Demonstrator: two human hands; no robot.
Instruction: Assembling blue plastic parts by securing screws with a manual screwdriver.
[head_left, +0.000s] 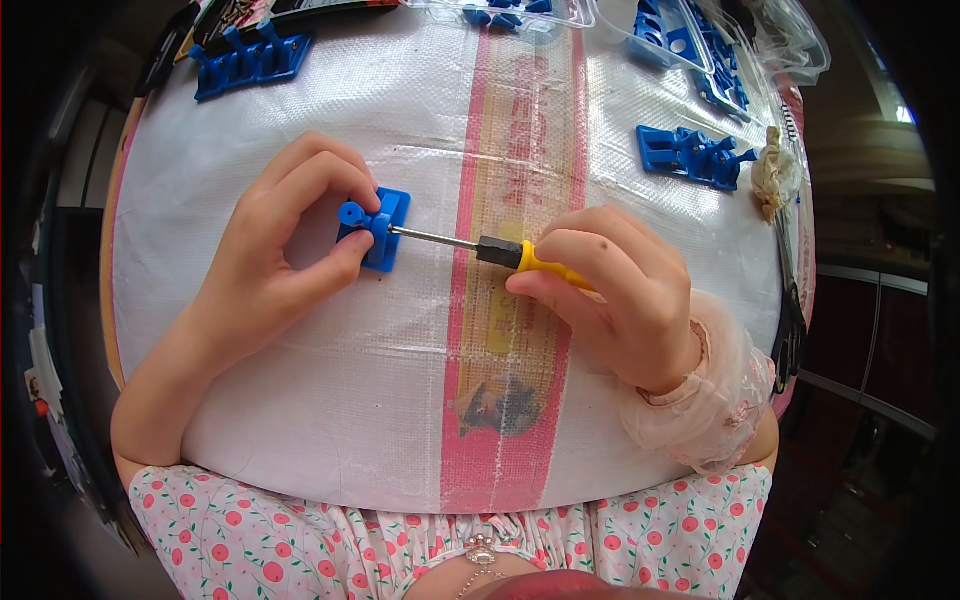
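My left hand (275,250) pinches a small blue plastic part (378,226) between thumb and fingers, holding it on the white woven table cover (330,400). My right hand (620,290) grips a screwdriver (500,252) with a yellow and black handle. Its metal shaft points left and its tip touches the right side of the blue part. Most of the yellow handle is hidden inside my right fist.
More blue plastic parts lie at the back: one at the far left (250,62), one at the right (695,155), several in clear bags (700,45). A beige crumpled scrap (772,178) and dark scissors (792,330) lie at the right edge.
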